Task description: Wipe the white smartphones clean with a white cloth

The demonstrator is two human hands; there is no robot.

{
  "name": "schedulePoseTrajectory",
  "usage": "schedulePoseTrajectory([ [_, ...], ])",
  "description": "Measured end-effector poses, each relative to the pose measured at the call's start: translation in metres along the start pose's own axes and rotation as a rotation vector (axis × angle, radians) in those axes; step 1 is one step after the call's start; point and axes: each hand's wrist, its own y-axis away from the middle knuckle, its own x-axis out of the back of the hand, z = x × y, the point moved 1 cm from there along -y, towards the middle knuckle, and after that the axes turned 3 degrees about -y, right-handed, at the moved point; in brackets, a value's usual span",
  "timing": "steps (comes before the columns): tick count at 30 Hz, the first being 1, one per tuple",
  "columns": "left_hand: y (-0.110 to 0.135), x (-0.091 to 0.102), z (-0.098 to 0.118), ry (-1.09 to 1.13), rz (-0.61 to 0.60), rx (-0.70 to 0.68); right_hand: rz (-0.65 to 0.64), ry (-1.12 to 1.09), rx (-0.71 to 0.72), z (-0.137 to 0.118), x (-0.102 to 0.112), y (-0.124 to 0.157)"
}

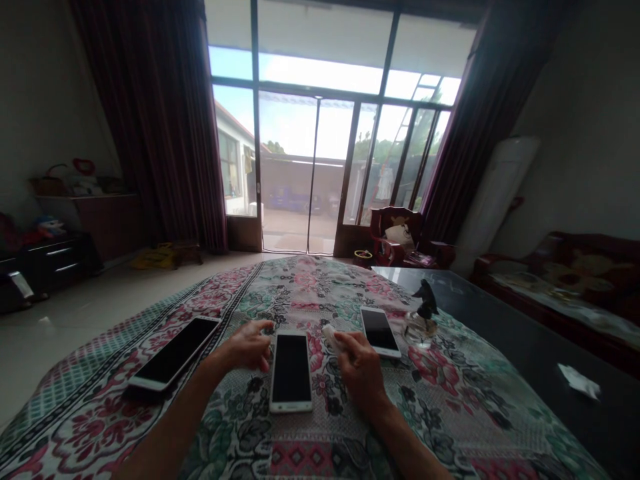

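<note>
A white-framed phone (292, 370) lies screen up on the flowered cloth between my hands, its screen dark. My left hand (250, 345) is beside its upper left edge, index finger stretched out, the other fingers loosely bent, holding nothing. To the right of the phone, my right hand (361, 365) is closed on a small white wad (330, 335) that looks like folded tissue. Beyond that hand lies a second white phone (380, 331). A larger tablet-like phone (176, 353) rests at an angle to the left of my left hand.
A clear spray bottle (423, 325) with a black trigger head stands right of the second phone. Crumpled white paper (579, 383) lies on the dark tabletop (530, 347) at the right. Beyond the cloth-covered table (310, 273) are glass doors, curtains and a wooden chair (395, 230).
</note>
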Motion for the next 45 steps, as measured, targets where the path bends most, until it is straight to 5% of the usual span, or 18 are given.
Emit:
schedulePoseTrajectory([
  [4, 0.003, -0.003, 0.007, -0.192, 0.030, -0.153, 0.070, -0.024, 0.030, -0.003, 0.005, -0.004],
  [9, 0.014, -0.028, 0.016, -0.639, -0.112, -0.389, 0.108, -0.041, 0.059, -0.007, 0.008, -0.006],
  [16, 0.013, -0.078, 0.038, -0.726, -0.244, -0.604, 0.141, -0.055, 0.069, -0.009, 0.008, -0.006],
  [24, 0.026, -0.064, 0.039, -0.758, -0.138, -0.507, 0.123, -0.035, 0.064, -0.008, 0.010, -0.007],
  [30, 0.020, -0.064, 0.030, -0.630, -0.236, -0.536, 0.106, -0.050, 0.054, -0.006, 0.007, -0.005],
  [33, 0.015, -0.062, 0.027, -0.540, -0.191, -0.576, 0.104, -0.061, 0.042, -0.006, 0.006, -0.005],
  [37, 0.015, -0.037, 0.027, -0.286, -0.144, -0.495, 0.122, -0.088, 0.021, -0.006, 0.007, -0.006],
  [41, 0.017, -0.011, 0.029, 0.059, -0.263, -0.484, 0.150, -0.134, -0.017, -0.004, 0.006, -0.008],
  [45, 0.016, -0.008, 0.031, 0.296, -0.357, -0.479, 0.166, -0.177, -0.038, -0.004, 0.007, -0.008],
])
